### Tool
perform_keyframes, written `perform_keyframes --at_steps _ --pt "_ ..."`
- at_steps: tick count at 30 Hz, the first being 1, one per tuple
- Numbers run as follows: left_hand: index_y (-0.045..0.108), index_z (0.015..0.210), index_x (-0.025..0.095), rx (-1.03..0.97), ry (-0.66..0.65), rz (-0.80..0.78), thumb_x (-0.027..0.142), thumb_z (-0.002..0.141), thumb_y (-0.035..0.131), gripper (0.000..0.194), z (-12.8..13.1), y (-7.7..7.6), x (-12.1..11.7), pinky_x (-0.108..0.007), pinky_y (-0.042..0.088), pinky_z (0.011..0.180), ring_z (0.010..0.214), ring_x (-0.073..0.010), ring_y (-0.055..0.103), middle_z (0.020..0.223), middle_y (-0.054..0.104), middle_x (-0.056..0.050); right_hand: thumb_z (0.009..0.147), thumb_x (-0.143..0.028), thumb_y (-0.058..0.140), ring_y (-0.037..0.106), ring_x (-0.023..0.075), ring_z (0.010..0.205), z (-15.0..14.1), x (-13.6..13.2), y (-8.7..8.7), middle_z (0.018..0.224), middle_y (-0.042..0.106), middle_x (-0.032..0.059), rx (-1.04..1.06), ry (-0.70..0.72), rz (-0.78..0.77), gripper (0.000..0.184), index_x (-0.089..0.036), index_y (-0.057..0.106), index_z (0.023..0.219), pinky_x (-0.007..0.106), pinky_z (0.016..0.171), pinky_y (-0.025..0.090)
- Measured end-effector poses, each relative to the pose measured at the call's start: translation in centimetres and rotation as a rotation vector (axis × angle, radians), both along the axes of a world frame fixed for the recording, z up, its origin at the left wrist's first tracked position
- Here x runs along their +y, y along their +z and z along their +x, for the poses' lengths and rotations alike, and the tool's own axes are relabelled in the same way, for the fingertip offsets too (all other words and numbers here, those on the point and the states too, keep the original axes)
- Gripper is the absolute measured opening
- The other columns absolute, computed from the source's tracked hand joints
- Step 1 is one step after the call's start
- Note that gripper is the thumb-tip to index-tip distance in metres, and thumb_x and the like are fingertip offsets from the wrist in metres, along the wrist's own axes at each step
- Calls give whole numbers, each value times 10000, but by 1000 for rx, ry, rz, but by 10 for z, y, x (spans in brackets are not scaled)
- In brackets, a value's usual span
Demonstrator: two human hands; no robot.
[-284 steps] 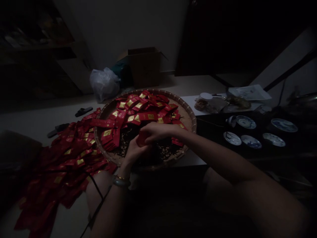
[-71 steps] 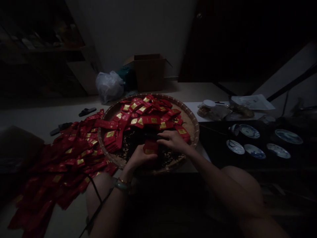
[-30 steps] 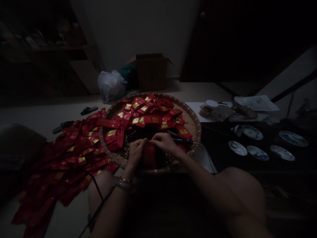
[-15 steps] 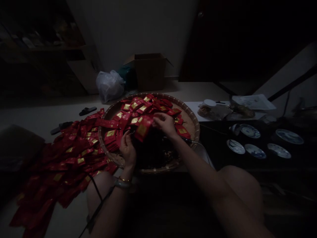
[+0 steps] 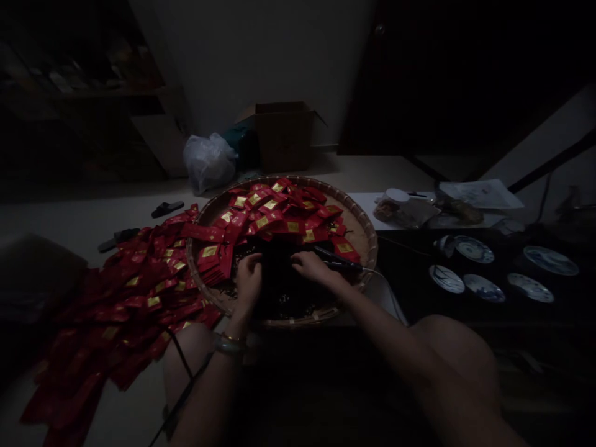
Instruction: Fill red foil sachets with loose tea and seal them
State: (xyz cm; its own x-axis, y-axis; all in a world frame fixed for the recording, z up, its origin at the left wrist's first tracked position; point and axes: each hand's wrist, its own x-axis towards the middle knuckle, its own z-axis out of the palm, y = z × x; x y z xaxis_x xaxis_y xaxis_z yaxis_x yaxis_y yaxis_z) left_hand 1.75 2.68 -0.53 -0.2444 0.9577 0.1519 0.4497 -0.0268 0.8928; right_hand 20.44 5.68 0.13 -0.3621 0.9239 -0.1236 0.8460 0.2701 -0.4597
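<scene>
A round woven basket tray (image 5: 362,231) holds a heap of red packets with gold labels (image 5: 274,214) at its far side and dark loose leaves (image 5: 284,292) at its near side. My left hand (image 5: 249,278) rests on the leaves with its fingers bent down into them; what they grip, if anything, is hidden in the dark. My right hand (image 5: 310,266) lies on the leaves just to the right, fingers stretched forward and apart, holding nothing. A dark slim tool with a cable (image 5: 342,263) lies in the tray beside my right hand.
Many more red packets (image 5: 130,292) are spread on the floor to the left. A plastic bag (image 5: 207,161) and a cardboard box (image 5: 282,133) stand behind the tray. Several blue-and-white saucers (image 5: 479,282) sit on a dark table at the right, behind my knee (image 5: 454,354).
My right hand has let go of the red packet it held over the heap. Both hands have come down onto the dark leaves at the near side of the tray.
</scene>
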Motion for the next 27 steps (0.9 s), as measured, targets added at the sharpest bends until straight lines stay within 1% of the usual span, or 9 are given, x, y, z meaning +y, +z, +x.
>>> perform_keyframes --at_steps 2,3,5,8,10,13,14,17,27 --pt "667 947 183 315 -117 -43 159 772 508 238 0 6 -6 -432 438 940 1044 -269 573 1061 634 -123 844 -148 537 615 233 1058 -3 0 -1 1129 672 115 -41 7 12 287 -153 669 1099 309 916 448" --pt "671 978 183 482 -87 -53 175 780 522 248 -2 10 -9 -475 411 959 1120 -315 528 1162 598 -154 839 -148 544 614 241 1050 -4 0 -2 1110 676 123 -59 11 13 277 -150 676 1083 316 909 448" --pt "629 1114 154 734 93 -94 181 822 471 333 -11 17 -13 -563 363 959 1253 -413 393 1364 452 -214 836 -155 554 609 254 1044 -4 -1 -4 1080 680 136 -88 16 14 261 -146 683 1063 325 893 448" --pt "565 1206 116 888 264 -252 181 821 475 401 -34 23 -4 -589 327 961 1295 -459 330 1418 382 -258 845 -182 558 610 247 1032 -2 -5 -8 1091 673 132 -101 19 4 258 -161 680 1072 316 871 452" --pt "549 1219 81 905 290 -375 152 820 449 417 -51 26 12 -557 356 938 1265 -455 384 1392 398 -296 850 -195 557 617 234 1017 -1 -8 -10 1097 673 117 -95 21 -3 256 -178 678 1076 306 868 453" --pt "564 1187 30 871 216 -509 198 818 463 418 -69 29 43 -489 418 878 1157 -421 509 1283 490 -332 865 -218 543 619 217 1017 1 -11 -12 1105 674 95 -78 25 -5 261 -204 669 1094 296 880 446" --pt "588 1156 30 842 185 -605 198 795 499 408 -73 30 52 -480 430 862 1138 -417 528 1240 530 -328 868 -224 541 620 212 1018 1 -13 -13 1107 675 89 -68 25 -6 265 -209 666 1101 291 882 445" --pt "658 1029 10 817 179 -685 154 706 597 359 -78 34 72 -476 441 847 1123 -439 539 1113 614 -325 870 -229 537 617 202 1035 3 -18 -14 1120 676 77 -30 25 -11 281 -210 654 1124 278 887 442" --pt "657 1062 -7 792 231 -652 215 751 561 394 -84 36 77 -394 480 770 1043 -376 612 1112 633 -312 868 -225 531 620 222 1051 6 -37 -12 1152 666 84 15 63 -46 301 -203 642 1147 306 888 458"
